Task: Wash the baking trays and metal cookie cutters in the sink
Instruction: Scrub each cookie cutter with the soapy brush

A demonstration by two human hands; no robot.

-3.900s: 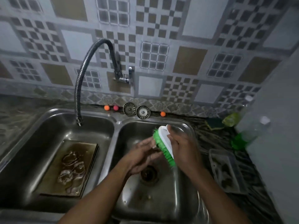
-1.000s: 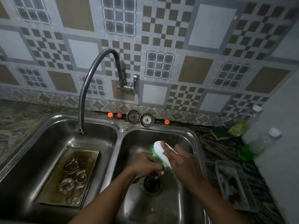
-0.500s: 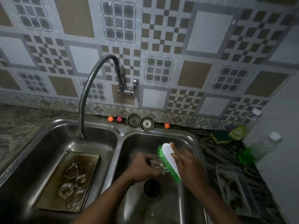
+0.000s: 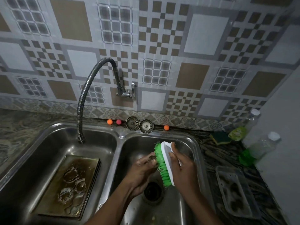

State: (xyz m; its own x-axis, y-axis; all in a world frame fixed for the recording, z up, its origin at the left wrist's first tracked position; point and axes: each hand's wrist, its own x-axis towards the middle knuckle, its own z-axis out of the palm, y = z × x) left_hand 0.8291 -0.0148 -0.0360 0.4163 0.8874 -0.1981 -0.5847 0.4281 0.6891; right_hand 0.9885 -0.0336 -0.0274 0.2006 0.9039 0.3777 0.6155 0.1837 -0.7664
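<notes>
**Scrubbing a cutter over the right basin**

Right hand (image 4: pixel 181 166) is wrapped around the white back of the green brush (image 4: pixel 164 166), bristles facing left. Left hand (image 4: pixel 142 169) pinches a small metal cutter (image 4: pixel 151 158) right against those bristles, above the drain (image 4: pixel 152 191). Fingers hide most of the cutter, so I can't tell its shape. The grimy tray (image 4: pixel 87 163) lies flat in the left basin (image 4: pixel 48 143) with more cutters (image 4: pixel 71 172) on it, and the faucet (image 4: pixel 84 101) ends over that side. Sponge (image 4: pixel 220 138), bottles (image 4: pixel 261 146) and a clear container (image 4: pixel 235 190) sit on the counter to the right.
</notes>
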